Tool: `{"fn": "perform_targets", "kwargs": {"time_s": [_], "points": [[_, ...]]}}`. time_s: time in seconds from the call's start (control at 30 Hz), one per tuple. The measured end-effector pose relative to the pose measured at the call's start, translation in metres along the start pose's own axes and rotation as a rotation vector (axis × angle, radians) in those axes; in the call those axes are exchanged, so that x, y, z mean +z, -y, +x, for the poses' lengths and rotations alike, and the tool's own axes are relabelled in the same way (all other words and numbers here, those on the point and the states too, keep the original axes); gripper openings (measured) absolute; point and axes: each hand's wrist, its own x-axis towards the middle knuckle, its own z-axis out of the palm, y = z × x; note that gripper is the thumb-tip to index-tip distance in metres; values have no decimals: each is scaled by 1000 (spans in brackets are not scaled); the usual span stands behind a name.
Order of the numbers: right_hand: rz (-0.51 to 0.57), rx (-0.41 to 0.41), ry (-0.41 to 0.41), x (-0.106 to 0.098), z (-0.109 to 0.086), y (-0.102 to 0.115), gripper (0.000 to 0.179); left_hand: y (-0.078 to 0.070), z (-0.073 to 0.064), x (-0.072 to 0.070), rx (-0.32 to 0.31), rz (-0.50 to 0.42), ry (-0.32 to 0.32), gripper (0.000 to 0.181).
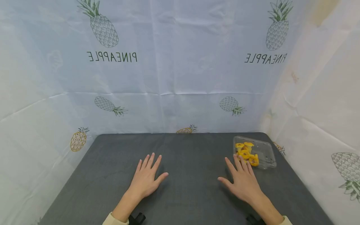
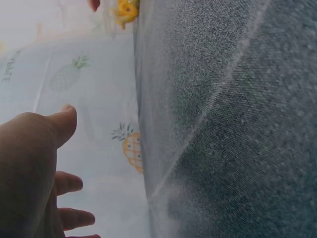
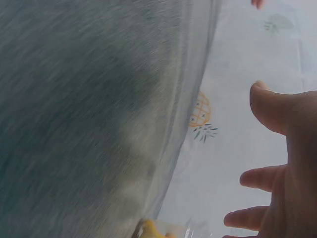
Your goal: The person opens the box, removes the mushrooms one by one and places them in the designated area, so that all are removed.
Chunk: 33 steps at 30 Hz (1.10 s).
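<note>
My left hand (image 1: 146, 179) is held over the left-middle of the dark table, fingers spread and nothing in it. Toward the right side, my right hand (image 1: 243, 181) also has its fingers straight and spread, holding nothing. Its fingertips overlap the near edge of a clear plastic box (image 1: 265, 153) in the head view. Several yellow ring-shaped and flared pieces (image 1: 245, 151) lie in the left part of that box. Both wrist views show the thumb and fingers extended with no object between them.
The dark grey table (image 1: 185, 175) reaches back to a white cloth (image 1: 174, 72) printed with pineapples and mirrored lettering. More of this cloth hangs along the left and right sides. Black straps or mounts (image 1: 137, 218) show by the wrists.
</note>
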Motion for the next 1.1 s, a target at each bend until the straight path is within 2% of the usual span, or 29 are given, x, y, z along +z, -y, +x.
{"fn": "perform_targets", "kwargs": {"time_s": [0.3, 0.5, 0.8, 1.1], "points": [[-3, 28, -2, -8, -10, -15, 88, -6, 3, 0, 30, -9, -45, 77], [-3, 61, -42, -15, -10, -24, 83, -12, 7, 1, 57, -28, -82, 73], [41, 103, -113, -24, -8, -36, 76, -25, 16, 7, 104, -115, -136, 65], [72, 135, -147, -34, -7, -51, 76, -38, 23, 10, 78, -223, -133, 63]]}}
